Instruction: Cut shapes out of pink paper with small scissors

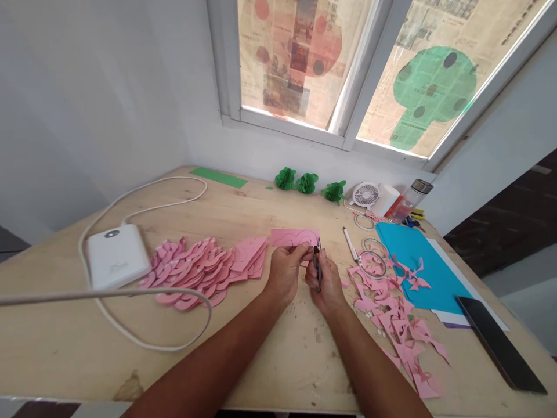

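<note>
My left hand point(285, 273) is closed on a pink paper point(287, 237) that has curved outlines drawn on it, thumb on top. Dark scissors point(318, 270) are in my right hand point(326, 281), with their blades at the paper's right part. Left of my hands lies a spread pile of cut pink pieces point(204, 267), with several squarer pink sheets point(251, 255) at its right end. Curly pink scraps point(400, 325) are heaped to the right of my right hand.
A white power bank point(117, 255) with a looping cable sits left. Green paper flowers point(307, 183), a small fan point(365, 194) and a bottle point(411, 200) stand at the back. Right are a pen point(350, 244), blue sheets point(429, 273) and a black slab point(500, 345).
</note>
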Demonstrator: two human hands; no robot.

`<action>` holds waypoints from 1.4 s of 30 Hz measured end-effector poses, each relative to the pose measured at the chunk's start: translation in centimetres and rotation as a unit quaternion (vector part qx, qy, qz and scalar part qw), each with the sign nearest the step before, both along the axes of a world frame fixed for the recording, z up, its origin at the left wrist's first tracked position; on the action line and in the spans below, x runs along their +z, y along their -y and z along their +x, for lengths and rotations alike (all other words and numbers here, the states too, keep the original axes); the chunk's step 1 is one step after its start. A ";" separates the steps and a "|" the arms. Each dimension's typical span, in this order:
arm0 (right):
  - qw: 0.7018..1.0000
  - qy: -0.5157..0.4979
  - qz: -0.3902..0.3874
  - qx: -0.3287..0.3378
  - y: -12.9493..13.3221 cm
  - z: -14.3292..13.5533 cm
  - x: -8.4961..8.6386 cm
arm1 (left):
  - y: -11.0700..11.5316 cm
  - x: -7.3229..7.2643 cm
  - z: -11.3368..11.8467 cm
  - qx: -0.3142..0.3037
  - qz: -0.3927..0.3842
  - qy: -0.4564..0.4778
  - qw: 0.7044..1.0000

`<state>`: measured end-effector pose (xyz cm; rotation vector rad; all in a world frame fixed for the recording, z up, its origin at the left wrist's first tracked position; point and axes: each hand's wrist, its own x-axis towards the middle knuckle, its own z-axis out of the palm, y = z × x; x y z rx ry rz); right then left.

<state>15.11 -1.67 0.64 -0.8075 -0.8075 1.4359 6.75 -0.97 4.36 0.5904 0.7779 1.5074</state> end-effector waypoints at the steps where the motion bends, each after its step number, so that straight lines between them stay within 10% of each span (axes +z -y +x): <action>1: 1.000 -0.001 -0.001 0.000 0.0 0.0 0.0 | 0.0 0.0 0.0 0.000 0.004 -0.001 1.000; 42: 1.000 -0.011 -0.004 -0.010 0.1 -0.2 0.1 | 0.0 -0.1 -0.2 -0.017 0.008 0.012 1.000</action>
